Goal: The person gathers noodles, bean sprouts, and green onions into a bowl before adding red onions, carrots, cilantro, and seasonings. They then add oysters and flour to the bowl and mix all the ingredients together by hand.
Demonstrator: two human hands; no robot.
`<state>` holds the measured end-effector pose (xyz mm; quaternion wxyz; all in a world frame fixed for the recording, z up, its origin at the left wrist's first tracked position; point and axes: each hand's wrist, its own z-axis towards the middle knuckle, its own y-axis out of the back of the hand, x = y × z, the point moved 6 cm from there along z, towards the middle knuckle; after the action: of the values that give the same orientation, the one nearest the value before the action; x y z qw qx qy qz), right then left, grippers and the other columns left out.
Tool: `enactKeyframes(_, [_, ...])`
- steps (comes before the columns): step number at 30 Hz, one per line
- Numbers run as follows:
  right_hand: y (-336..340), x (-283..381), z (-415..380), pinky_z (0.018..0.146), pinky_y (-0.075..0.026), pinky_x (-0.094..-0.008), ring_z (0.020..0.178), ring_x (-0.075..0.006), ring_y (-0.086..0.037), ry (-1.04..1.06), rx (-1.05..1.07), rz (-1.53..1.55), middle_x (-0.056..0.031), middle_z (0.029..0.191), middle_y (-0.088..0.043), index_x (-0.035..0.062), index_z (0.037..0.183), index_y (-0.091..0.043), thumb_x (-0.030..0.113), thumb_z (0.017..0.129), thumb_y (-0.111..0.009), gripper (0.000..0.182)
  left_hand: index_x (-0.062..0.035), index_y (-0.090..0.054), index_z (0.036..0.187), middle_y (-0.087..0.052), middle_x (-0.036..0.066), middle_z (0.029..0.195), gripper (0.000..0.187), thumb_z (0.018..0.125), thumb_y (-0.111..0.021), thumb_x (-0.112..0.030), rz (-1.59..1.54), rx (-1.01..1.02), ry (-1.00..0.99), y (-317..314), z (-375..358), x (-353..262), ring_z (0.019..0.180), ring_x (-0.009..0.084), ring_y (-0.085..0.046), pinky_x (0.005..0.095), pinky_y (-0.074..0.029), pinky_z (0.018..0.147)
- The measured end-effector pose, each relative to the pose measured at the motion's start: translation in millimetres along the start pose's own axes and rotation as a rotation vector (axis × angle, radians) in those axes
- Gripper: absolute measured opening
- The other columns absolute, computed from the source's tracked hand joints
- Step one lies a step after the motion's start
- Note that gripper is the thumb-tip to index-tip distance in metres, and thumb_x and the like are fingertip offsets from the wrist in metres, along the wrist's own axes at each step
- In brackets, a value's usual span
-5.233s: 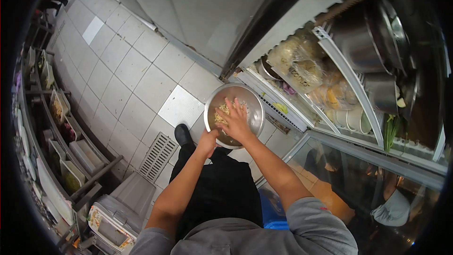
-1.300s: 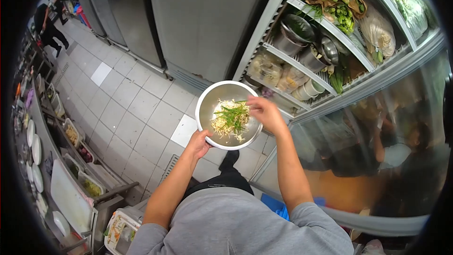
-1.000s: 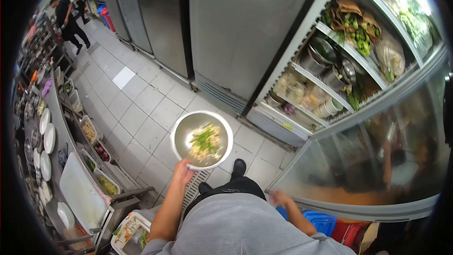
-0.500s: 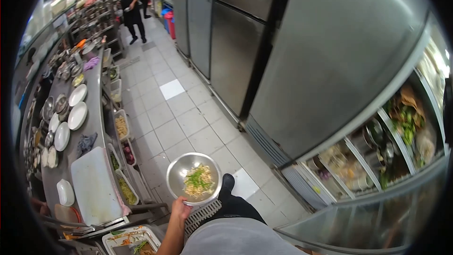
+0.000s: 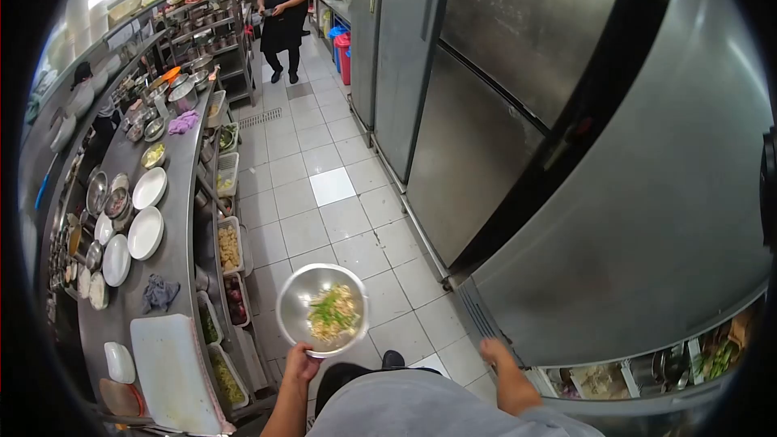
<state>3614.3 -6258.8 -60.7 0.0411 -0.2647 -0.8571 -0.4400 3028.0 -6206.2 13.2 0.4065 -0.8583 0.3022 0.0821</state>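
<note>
My left hand [image 5: 301,362] grips the near rim of a steel mixing bowl [image 5: 285,301], thumb over the edge. Inside the bowl lies a mix of pale shredded pieces topped with chopped greens [image 5: 332,314]. The bowl is held out over the tiled floor, tilted slightly toward me. My right hand [image 5: 497,351] is on the other side of my body, near the base of a steel refrigerator [image 5: 615,275]. Its fingers look loosely curled, with nothing seen in them.
On the left, a steel counter [image 5: 174,235] carries white plates [image 5: 146,233], a cutting board [image 5: 174,368] and a grey cloth [image 5: 160,293]. Food tubs [image 5: 230,247] sit beneath its edge. An open compartment of vegetables [image 5: 716,360] is at lower right. A person in black [image 5: 282,12] stands ahead in the aisle.
The view has shifted forward, and the vegetable compartment is lower in view. My right hand has come into sight. The left hand still holds the bowl. The person ahead appears closer, facing this way.
</note>
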Motion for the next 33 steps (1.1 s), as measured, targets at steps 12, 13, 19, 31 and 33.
enactKeyframes(12, [434.7, 497.5, 364.4, 0.109, -0.036, -0.0400, 0.135, -0.0302, -0.040, 0.501, -0.373, 0.320, -0.0192, 0.146, -0.042, 0.0051, 0.148, -0.031, 0.027, 0.078, -0.077, 0.086, 0.0041, -0.043, 0.131, -0.052, 0.020, 0.131, 0.058, 0.074, -0.048, -0.009, -0.283, -0.124, -0.247, -16.3, 119.9, -200.5, 0.117, 0.0372, -0.055, 0.0529, -0.048, 0.097])
enactKeyframes(13, [471.3, 521.5, 378.9, 0.110, -0.035, -0.0390, 0.136, -0.0322, -0.040, 0.546, -0.413, 0.385, -0.0231, 0.146, -0.040, 0.0011, 0.148, -0.028, 0.028, 0.077, -0.078, 0.090, 0.0031, -0.042, 0.131, -0.053, 0.020, 0.130, 0.059, 0.074, -0.049, -0.011, -0.282, -0.140, -0.276, -22.0, 140.0, -215.8, 0.117, 0.0368, -0.056, 0.0518, -0.050, 0.095])
enactKeyframes(19, [654.7, 616.4, 406.2, 0.112, -0.030, -0.0423, 0.141, -0.0344, -0.030, 0.559, -0.571, 0.814, -0.0216, 0.155, -0.024, 0.0031, 0.152, -0.010, 0.023, 0.082, -0.072, 0.096, -0.0049, -0.048, 0.122, -0.063, 0.013, 0.108, 0.048, 0.075, -0.052, -0.016, -0.033, -0.245, -0.227, -94.1, 277.8, -332.8, 0.084, 0.0287, -0.064, 0.0402, -0.054, 0.058])
enactKeyframes(31, [773.9, 637.2, 489.5, 0.106, -0.036, -0.0402, 0.128, -0.0297, -0.042, 0.326, -1.257, 0.970, -0.0189, 0.139, -0.041, 0.0006, 0.139, -0.037, 0.050, 0.082, -0.071, 0.083, -0.0065, -0.048, 0.123, -0.062, 0.012, 0.113, 0.045, 0.079, -0.051, -0.018, 0.072, 0.025, -0.210, -354.1, 475.2, -416.8, 0.091, 0.0281, -0.064, 0.0415, -0.052, 0.059])
enactKeyframes(33, [774.6, 629.8, 492.8, 0.096, -0.043, -0.0376, 0.112, -0.0250, -0.051, 0.312, -1.248, 1.000, -0.0147, 0.124, -0.052, 0.0009, 0.130, -0.045, 0.048, 0.084, -0.071, 0.070, -0.0061, -0.047, 0.124, -0.060, 0.012, 0.118, 0.045, 0.081, -0.050, -0.019, 0.039, 0.012, -0.120, -400.1, 520.2, -408.9, 0.098, 0.0269, -0.062, 0.0414, -0.053, 0.065])
